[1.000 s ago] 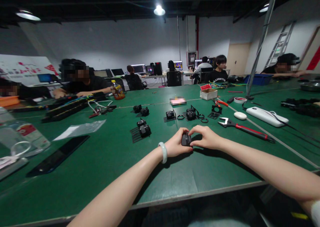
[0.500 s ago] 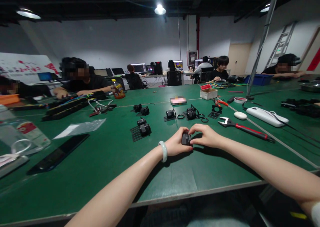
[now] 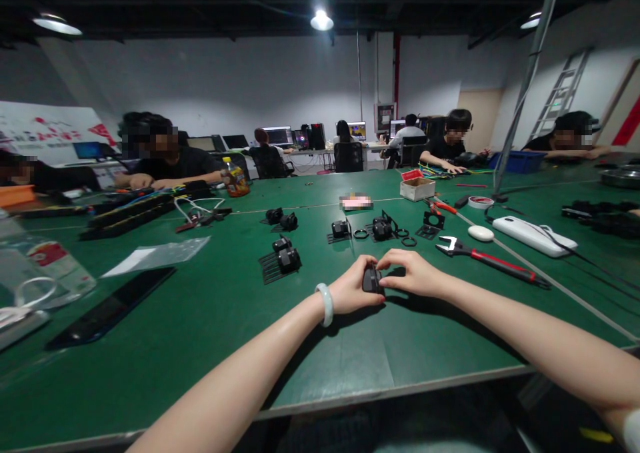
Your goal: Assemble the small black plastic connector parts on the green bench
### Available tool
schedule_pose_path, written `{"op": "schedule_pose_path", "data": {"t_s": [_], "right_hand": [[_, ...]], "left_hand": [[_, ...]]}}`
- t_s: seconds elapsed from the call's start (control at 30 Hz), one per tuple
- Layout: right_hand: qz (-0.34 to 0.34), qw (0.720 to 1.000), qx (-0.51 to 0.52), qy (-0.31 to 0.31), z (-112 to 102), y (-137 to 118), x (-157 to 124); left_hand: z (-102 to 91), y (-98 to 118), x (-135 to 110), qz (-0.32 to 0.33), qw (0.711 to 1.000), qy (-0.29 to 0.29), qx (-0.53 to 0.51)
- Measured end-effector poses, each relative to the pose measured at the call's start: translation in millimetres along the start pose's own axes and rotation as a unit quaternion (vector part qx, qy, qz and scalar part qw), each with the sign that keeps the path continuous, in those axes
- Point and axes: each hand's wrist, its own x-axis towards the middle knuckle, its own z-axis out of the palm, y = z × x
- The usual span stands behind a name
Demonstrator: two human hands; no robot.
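A small black plastic part is between my two hands, just above or on the green table; I cannot tell which. My left hand grips it from the left, thumb below and fingers behind. From the right, my right hand pinches its edge between thumb and fingertips. Beyond the hands lie black camera-like assemblies on slotted plates, two black rings and a black square bracket. Another such assembly sits to the left.
An adjustable wrench with red-black handle lies right, near a white oval object and a white power bank-like box. A dark phone-like slab and plastic bag lie left. Co-workers sit across the table; a metal pole rises right.
My hands keep nearly the same hold on the black part. Across the table, a co-worker at the right has moved a hand down onto the wires. The view has shifted slightly.
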Motion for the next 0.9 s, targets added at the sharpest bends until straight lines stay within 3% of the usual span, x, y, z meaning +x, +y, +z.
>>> {"op": "schedule_pose_path", "data": {"t_s": [0.9], "right_hand": [[0.008, 1.000, -0.013, -0.006, 6.3, 0.4, -3.8]], "left_hand": [[3.6, -4.0, -0.2, 0.003, 1.000, 0.009, -0.007]]}}
